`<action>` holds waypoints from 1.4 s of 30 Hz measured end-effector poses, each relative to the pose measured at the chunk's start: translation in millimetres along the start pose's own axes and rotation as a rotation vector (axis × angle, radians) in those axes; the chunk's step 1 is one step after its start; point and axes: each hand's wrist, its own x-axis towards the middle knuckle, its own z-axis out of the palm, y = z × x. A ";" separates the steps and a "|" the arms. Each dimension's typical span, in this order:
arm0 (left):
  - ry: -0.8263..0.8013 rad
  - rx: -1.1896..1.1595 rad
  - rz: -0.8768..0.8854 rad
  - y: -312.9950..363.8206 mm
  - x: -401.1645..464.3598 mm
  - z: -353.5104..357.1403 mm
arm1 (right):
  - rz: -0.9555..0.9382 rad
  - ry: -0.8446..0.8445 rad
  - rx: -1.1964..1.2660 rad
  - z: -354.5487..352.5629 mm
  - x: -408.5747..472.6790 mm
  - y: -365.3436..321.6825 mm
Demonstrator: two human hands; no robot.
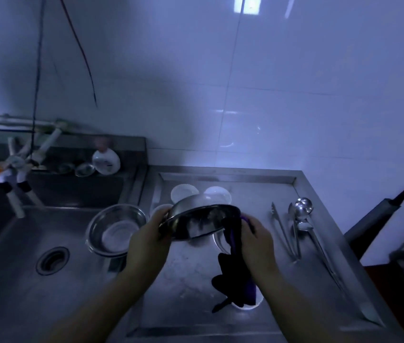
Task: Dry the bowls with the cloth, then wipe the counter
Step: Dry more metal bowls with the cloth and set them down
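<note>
A steel bowl (196, 219) is held tilted above the steel counter (245, 194), its opening facing me. My left hand (149, 238) grips its left rim. My right hand (255, 236) holds a dark purple cloth (235, 268) against the bowl's right rim, and the rest of the cloth hangs down toward the counter. A second steel bowl (115, 230) sits upright on the sink's right edge. Two white bowls (183, 191) (218, 194) stand at the back of the counter, partly hidden behind the held bowl.
A sink basin (35, 243) with a round drain (52, 259) lies to the left, under taps (17, 167). Tongs (285, 231) and ladles (303, 211) lie on the counter's right side. A white dish (250, 305) shows beneath the hanging cloth. Small glass dishes (84, 169) sit behind the sink.
</note>
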 end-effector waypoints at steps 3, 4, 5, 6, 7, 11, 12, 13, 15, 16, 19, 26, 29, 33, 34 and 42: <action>0.004 -0.047 0.045 4.8 -8.3 -18.7 | -0.027 0.002 -0.002 5.5 -13.1 -14.7; 0.006 -0.065 0.044 8.1 -9.6 -24.0 | -0.037 0.008 0.003 6.3 -16.6 -19.8; 0.001 -0.088 0.033 11.0 -10.0 -28.5 | -0.045 0.015 0.010 6.6 -19.3 -24.3; -0.015 -0.114 0.020 13.0 -10.1 -31.7 | -0.048 0.022 0.016 6.6 -21.7 -28.5; -0.039 -0.148 0.009 14.5 -10.2 -34.6 | -0.044 0.028 0.021 6.6 -23.9 -32.4; -0.066 -0.299 -0.006 17.4 -8.1 -40.7 | -0.062 0.080 0.030 4.2 -29.8 -47.4; -0.069 -0.332 -0.014 19.9 -6.8 -41.6 | -0.074 0.093 0.047 3.2 -30.3 -51.7; -0.070 -0.372 -0.028 22.9 -5.6 -42.4 | -0.095 0.105 0.067 2.1 -30.4 -56.6; -0.064 -0.453 -0.067 31.9 -2.6 -43.9 | -0.162 0.156 0.099 0.4 -29.4 -69.4; -0.062 -0.480 -0.088 36.3 -1.8 -44.1 | -0.214 0.198 0.120 0.2 -29.2 -77.4; -0.079 -0.581 -0.157 50.2 -4.1 -42.7 | -0.474 0.317 0.106 3.1 -27.0 -102.4; -0.152 -0.646 -0.148 69.0 -17.0 -37.5 | -0.832 0.401 -0.909 25.3 -25.7 -113.3; -0.110 -0.698 -0.209 66.5 -16.3 -40.5 | -0.838 0.215 -1.062 27.2 -34.1 -100.4; -0.140 -0.767 -0.239 59.2 -12.5 -45.9 | -0.762 -0.023 -1.168 24.9 -44.6 -93.5; -0.157 -0.767 -0.220 59.7 -11.3 -46.6 | -0.746 -0.079 -1.153 25.4 -45.6 -96.5; -0.120 -0.625 -0.026 73.0 8.4 -69.7 | -0.808 -0.415 -0.890 31.7 -59.3 -106.4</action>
